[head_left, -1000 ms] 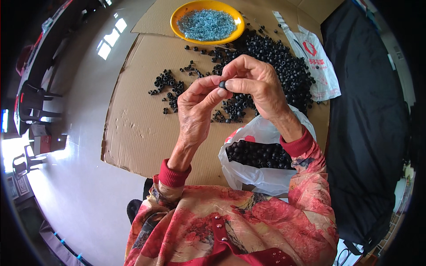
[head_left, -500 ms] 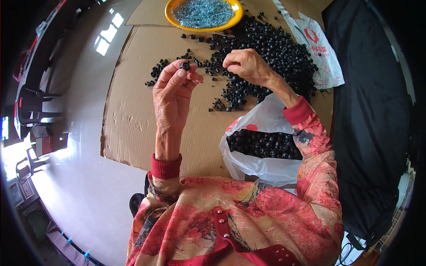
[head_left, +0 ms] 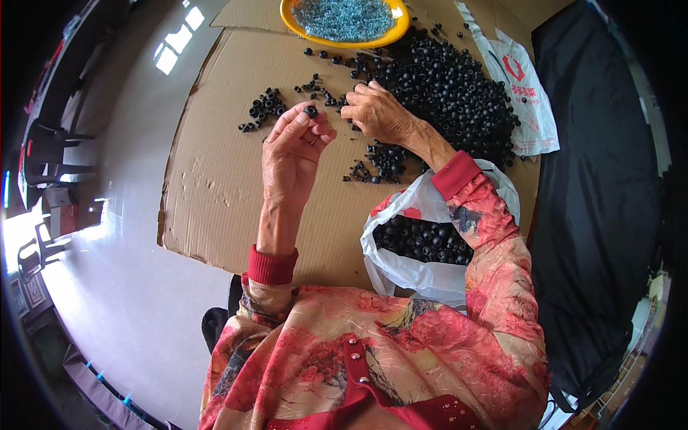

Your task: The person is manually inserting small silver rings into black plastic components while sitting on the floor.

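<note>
My left hand [head_left: 292,149] is raised over the cardboard, its thumb and fingers closed on a small round black plastic piece [head_left: 310,111] with a hollow facing up. To its right, my right hand [head_left: 383,116] has its fingers bent together at the near left side of a heap of round black pieces [head_left: 459,93]. What those fingertips hold, if anything, is hidden. Smaller black pieces [head_left: 266,106] lie in a loose cluster just beyond my left hand. Below my right forearm, a white plastic bag [head_left: 384,271] sits with its mouth spread, full of round black beads [head_left: 430,242].
A yellow dish [head_left: 401,27] of tiny clear-blue bits [head_left: 344,18] stands at the far edge. The cardboard sheet [head_left: 215,201] lies under everything. A flat white printed bag [head_left: 536,123] borders the heap, with black fabric [head_left: 588,186] along the right.
My right hand has moved left, closer to my left hand. My left hand keeps hold of the black piece at nearly the same spot. The whole view has shifted slightly.
</note>
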Demonstrator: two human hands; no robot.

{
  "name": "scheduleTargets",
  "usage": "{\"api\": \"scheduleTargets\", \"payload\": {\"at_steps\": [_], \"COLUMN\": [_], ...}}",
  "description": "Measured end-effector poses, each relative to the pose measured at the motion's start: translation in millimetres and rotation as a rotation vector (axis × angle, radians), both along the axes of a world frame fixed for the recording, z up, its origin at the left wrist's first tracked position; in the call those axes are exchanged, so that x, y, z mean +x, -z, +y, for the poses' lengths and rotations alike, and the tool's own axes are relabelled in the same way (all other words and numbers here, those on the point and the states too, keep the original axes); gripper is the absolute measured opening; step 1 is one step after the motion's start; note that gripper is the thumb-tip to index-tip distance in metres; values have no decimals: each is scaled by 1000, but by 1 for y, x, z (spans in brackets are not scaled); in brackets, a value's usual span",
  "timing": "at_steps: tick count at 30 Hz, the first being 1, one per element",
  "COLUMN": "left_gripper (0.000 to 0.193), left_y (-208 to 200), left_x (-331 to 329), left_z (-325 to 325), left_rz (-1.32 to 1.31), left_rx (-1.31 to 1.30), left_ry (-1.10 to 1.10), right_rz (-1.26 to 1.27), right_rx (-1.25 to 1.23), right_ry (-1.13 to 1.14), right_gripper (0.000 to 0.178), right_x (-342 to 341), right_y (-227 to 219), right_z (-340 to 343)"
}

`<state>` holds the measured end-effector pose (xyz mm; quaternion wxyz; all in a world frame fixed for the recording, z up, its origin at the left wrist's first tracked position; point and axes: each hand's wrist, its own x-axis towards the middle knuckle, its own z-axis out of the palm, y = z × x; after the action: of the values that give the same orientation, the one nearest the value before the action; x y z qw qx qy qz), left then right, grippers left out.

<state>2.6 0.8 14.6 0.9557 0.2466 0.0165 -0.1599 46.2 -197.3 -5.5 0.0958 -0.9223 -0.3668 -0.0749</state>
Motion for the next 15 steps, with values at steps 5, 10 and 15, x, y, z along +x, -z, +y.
{"api": "scheduleTargets", "payload": {"at_steps": [5,10,15], "left_gripper": [21,22,21], "left_y": [-2,-11,-30], "left_x": [-3,-8,-14], "left_z": [-4,-12,-27], "left_rz": [6,0,-43], "left_rx": [-52,-87,-76], "left_ry": [74,104,182], "right_rz": [-24,617,654], "right_rx": [111,807,972], "right_ry": [-38,316,269], "right_gripper": [7,6,10], "right_x": [-5,-28,-46], "right_y": [-10,-64,-102], "right_z": [-6,-3,-4]}}
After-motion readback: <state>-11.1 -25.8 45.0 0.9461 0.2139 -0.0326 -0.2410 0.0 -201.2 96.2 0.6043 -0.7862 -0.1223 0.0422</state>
